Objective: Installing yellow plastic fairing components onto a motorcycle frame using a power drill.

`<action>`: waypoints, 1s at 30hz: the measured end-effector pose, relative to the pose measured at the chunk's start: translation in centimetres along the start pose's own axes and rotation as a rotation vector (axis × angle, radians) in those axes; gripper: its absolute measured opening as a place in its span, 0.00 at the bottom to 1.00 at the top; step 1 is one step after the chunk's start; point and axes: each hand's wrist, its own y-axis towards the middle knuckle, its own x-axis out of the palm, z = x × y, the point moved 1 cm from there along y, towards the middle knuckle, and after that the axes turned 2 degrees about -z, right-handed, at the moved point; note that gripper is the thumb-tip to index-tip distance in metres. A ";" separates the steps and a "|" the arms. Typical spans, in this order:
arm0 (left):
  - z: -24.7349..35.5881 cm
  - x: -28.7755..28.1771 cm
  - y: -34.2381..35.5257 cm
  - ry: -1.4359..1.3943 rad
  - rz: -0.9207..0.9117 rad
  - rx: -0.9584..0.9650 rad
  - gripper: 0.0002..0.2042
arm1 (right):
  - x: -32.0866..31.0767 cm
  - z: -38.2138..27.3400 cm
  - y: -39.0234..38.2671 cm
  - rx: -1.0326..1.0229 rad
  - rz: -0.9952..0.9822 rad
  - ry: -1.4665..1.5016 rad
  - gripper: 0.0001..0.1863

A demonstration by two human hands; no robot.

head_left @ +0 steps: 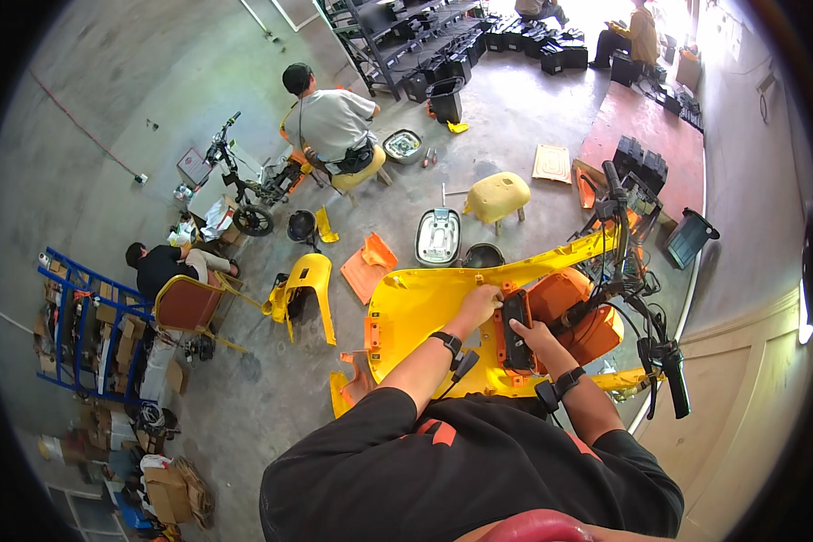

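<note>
A large yellow scooter body panel (411,303) lies in front of me, with orange plastic parts (556,298) at its right side. On it sits an oblong black part (517,352) in an orange surround. My right hand (535,335) is closed around this black part's right side, the thumb lying across its top. Just left of the part's upper end, my left hand (481,303) is closed in a pinch; whatever lies between its fingertips is too small to make out. Black handlebars (616,194) with loose cables stand to the right of the panel.
Beyond the panel are a yellow padded stool (497,197) and an open seat shell (438,237). Yellow trim (312,275) and an orange panel (368,268) lie left. A grey bin (691,237) stands right. Several people sit working farther off, near black batteries (565,56).
</note>
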 end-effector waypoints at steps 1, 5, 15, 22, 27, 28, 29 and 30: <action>-0.1 0.1 0.2 0.012 -0.002 0.009 0.08 | 0.0 -0.1 -0.2 -0.019 0.033 -0.015 0.31; -0.6 -0.2 0.4 -0.040 -0.038 0.016 0.08 | -0.1 0.3 0.0 -0.017 -0.022 0.025 0.31; -0.6 0.5 0.1 -0.026 -0.028 0.004 0.07 | -0.2 2.8 2.8 -0.144 0.008 -0.037 0.25; -1.2 0.5 1.2 -0.052 -0.106 -0.069 0.07 | -0.1 4.1 4.2 -0.079 0.030 -0.024 0.24; 0.1 0.5 0.4 -0.116 -0.019 -0.092 0.09 | -0.1 3.9 3.8 -0.118 0.028 -0.027 0.25; -0.1 0.6 0.3 -0.117 -0.022 -0.092 0.09 | -0.1 3.8 3.6 -0.115 0.029 -0.026 0.25; -0.3 0.6 0.5 -0.106 -0.032 -0.114 0.08 | -0.1 3.5 3.7 -0.106 0.017 -0.041 0.25; -0.6 0.6 0.5 -0.095 -0.042 -0.137 0.08 | -0.1 3.4 3.6 -0.098 0.006 -0.058 0.26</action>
